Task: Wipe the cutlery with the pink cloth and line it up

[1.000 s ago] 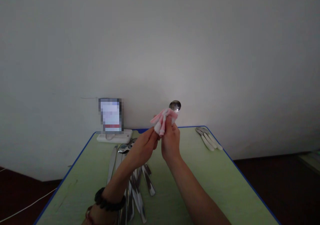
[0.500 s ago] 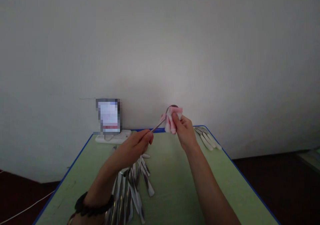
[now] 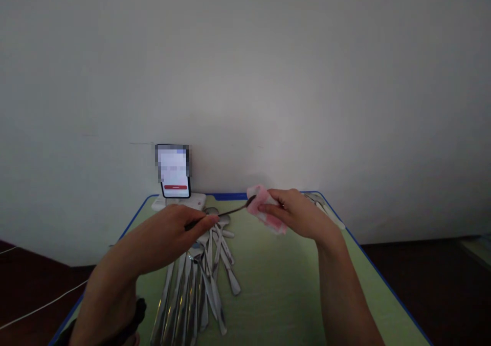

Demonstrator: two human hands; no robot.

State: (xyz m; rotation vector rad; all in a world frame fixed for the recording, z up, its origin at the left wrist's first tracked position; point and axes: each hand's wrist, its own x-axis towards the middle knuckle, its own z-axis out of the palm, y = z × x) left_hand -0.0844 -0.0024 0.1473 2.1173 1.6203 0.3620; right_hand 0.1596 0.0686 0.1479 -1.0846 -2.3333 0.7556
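Observation:
My left hand point(image 3: 187, 228) is closed around the handle of a metal spoon point(image 3: 236, 211), which points right and slightly up. At the spoon's bowl end, my right hand point(image 3: 293, 210) pinches a pink and white cloth point(image 3: 258, 202) folded about the bowl, so most of the bowl is hidden. Below my left hand lies a pile of loose spoons point(image 3: 215, 274) on the green table point(image 3: 276, 295). Beside that pile, several long metal knives point(image 3: 178, 300) lie roughly side by side. Forks with white handles point(image 3: 330, 213) rest behind my right hand, partly covered by it.
A phone point(image 3: 175, 174) with a lit screen leans upright against the wall point(image 3: 245, 80) at the back left. It stands on a white power strip point(image 3: 197, 201). Blue edging point(image 3: 378, 269) runs around the table. A white cable point(image 3: 46, 305) hangs at the far left.
Both hands have come lower, and the spoon has tipped from steep to nearly level. My right hand has turned, with the cloth now lying sideways around the bowl. The view has shifted slightly.

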